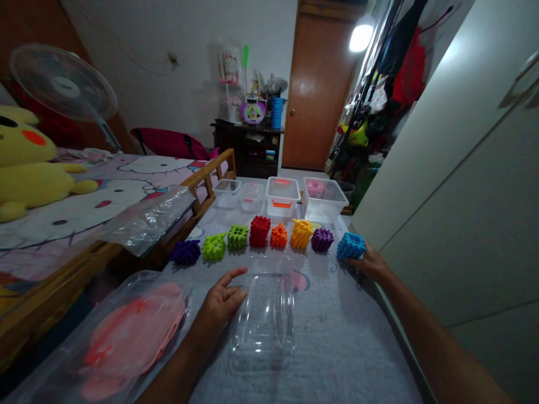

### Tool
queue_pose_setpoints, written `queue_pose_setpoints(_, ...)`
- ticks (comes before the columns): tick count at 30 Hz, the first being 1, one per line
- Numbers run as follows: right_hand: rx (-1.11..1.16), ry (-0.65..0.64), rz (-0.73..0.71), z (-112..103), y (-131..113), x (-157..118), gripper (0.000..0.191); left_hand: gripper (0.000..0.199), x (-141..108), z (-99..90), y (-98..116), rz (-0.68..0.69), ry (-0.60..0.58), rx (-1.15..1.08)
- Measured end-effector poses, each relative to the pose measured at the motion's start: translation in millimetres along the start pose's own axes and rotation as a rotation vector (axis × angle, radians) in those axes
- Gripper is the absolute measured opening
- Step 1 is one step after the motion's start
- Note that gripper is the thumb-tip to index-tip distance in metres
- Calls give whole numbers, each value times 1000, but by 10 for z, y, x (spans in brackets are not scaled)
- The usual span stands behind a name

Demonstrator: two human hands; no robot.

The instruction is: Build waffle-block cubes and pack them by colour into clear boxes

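Observation:
My right hand grips a blue cluster of interlocking toy blocks at the right end of a row. My left hand is beside an open clear plastic container, thumb and index finger apart, fingertips at its left edge. The row to the left holds similar block clusters: purple, yellow, orange, red, green, lime and dark blue. Part of my right hand is hidden behind the blue blocks.
Clear bins stand behind the row, including an orange-handled one and a larger one. Clear lids with something pink lie at the left. A wooden bed rail borders the left, a pale cabinet the right.

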State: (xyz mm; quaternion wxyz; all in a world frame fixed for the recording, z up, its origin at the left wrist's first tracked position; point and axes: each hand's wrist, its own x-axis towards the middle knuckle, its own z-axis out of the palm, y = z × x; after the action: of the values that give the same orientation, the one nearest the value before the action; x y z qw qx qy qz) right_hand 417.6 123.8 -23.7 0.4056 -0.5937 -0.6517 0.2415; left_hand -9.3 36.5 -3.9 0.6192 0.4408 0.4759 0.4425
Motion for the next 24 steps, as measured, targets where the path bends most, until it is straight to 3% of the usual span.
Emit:
queue_pose_setpoints(8, 5, -91, 8, 75, -604, -233, 34, 61, -15, 12, 14, 26, -3, 21)
queue_pose_setpoints(15, 95, -232, -55, 484, -1393, -362, 40, 61, 3, 16, 17, 60, 6, 72)
queue_pose_setpoints(18, 143, -326, -62, 734, -1683, -404, 41, 54, -5, 3, 8, 175, 168, 182)
queue_pose_setpoints(21, 163, -366, -109, 983, -1896, -434, 39, 53, -35, -19, 33, 380, 312, 376)
queue_pose_setpoints(24, 184, -378, -168, 1193, -2009, -449, 40, 62, -72, -26, 113, 536, 245, 516)
